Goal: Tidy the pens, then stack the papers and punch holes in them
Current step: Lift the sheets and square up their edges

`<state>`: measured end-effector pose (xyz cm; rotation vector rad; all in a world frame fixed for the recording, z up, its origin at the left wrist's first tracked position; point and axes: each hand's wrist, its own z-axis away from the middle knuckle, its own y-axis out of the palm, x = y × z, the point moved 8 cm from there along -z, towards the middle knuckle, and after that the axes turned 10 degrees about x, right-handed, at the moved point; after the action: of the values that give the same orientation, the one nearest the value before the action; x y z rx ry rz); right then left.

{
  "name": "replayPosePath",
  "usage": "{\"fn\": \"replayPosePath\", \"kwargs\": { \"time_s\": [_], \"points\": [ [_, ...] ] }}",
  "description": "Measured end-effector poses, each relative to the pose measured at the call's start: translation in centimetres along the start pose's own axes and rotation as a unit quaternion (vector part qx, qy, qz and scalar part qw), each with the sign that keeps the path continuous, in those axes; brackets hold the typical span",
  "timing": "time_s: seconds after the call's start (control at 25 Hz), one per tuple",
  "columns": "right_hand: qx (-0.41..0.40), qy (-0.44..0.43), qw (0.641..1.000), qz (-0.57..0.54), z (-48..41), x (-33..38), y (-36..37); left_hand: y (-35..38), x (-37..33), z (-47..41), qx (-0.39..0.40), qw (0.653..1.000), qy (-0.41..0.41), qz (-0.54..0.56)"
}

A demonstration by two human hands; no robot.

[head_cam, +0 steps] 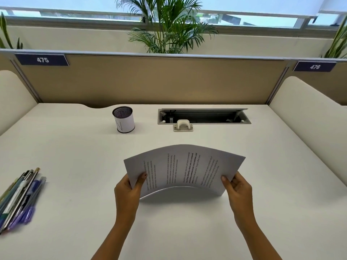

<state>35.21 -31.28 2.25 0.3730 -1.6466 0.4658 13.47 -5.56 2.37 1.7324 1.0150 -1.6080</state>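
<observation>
Gripping the stack of white printed paper sheets (185,168) from both short ends: left hand (127,190) pinches the left edge, thumb on the printed face, other fingers behind the sheets; right hand (237,192) does the same on the right edge. Both pinches are closed on the paper. Sheets are turned sideways, text lines running away from the person, and bowed upward in the middle into an arch. Near edge lifts clear of the white desk top (169,231), with a curved shadow under it; can't tell if the corners touch the desk.

Loose bundle of pens (20,199), purple, teal, black and white barrels, lies on the desk at the far left, well apart from the paper, tips angled away and to the right. Blurred, so no count.

Further back: black mesh cylindrical pen cup with a white paper wrap (123,119), upright. To its right, small cream plastic hole punch (182,125), sitting just in front of the open grey cable tray recess (203,116). Behind that, tan partition panel (150,81) with number tags 475 and 476, then a green palm plant (167,25) against the window.
</observation>
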Motion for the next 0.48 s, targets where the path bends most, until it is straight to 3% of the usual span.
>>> {"fn": "replayPosePath", "kwargs": {
  "time_s": [0.32, 0.48],
  "points": [
    [-0.011, 0.044, 0.999, 0.018, 0.3, -2.1, -0.1, -0.3, 1.3, 0.5, -0.020, 0.999, -0.025, -0.014],
    [-0.088, 0.111, 0.990, 0.001, 1.1, -3.8, -1.4, -0.9, 1.0, -0.2, -0.032, 0.999, -0.039, -0.002]
  ]
}}
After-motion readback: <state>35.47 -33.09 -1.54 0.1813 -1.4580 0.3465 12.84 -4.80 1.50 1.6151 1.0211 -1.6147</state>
